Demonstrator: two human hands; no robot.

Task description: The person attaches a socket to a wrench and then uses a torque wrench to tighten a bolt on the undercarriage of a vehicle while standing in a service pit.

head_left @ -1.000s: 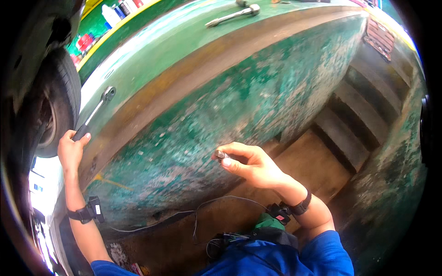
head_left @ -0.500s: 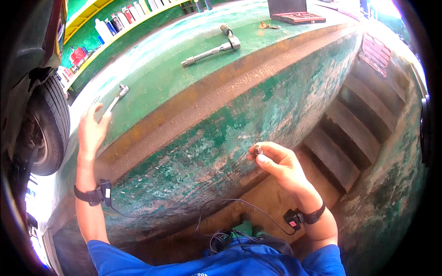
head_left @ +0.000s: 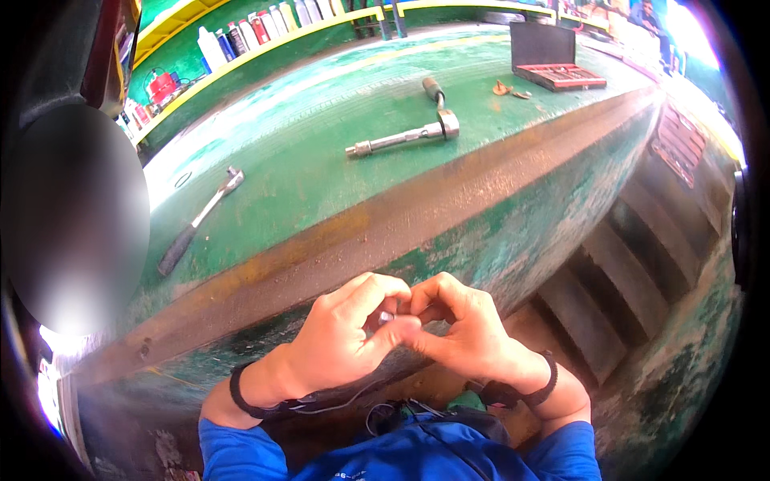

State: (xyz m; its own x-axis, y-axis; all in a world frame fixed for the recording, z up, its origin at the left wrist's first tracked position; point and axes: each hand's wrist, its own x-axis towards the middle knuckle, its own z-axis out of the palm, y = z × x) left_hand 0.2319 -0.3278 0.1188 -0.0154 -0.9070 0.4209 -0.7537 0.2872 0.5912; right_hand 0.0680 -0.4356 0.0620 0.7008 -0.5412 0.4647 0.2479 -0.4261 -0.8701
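Both hands meet in front of my body, fingertips together, just past the near edge of the green ledge (head_left: 305, 192). A small shiny metal socket (head_left: 387, 317) shows partly between them; the fingers hide most of it. My left hand (head_left: 345, 329) pinches at it with thumb and fingers. My right hand (head_left: 465, 325) closes on it from the other side. A ratchet (head_left: 204, 212) with a dark handle lies on the ledge at the left. Farther along rests a larger ratchet handle (head_left: 443, 120) with a long extension bar (head_left: 393, 141) attached.
An open tool case (head_left: 561, 76) stands at the far right of the ledge, near small brown pieces (head_left: 504, 88). Concrete steps (head_left: 609, 272) rise on the right, with a red tray (head_left: 680, 144) above. Bottles (head_left: 257, 30) line a yellow shelf. A person (head_left: 651, 20) is far off.
My left hand has come away from beside the ratchet, across to my right hand. My right hand has moved slightly left and lower with the socket. The view has shifted left.
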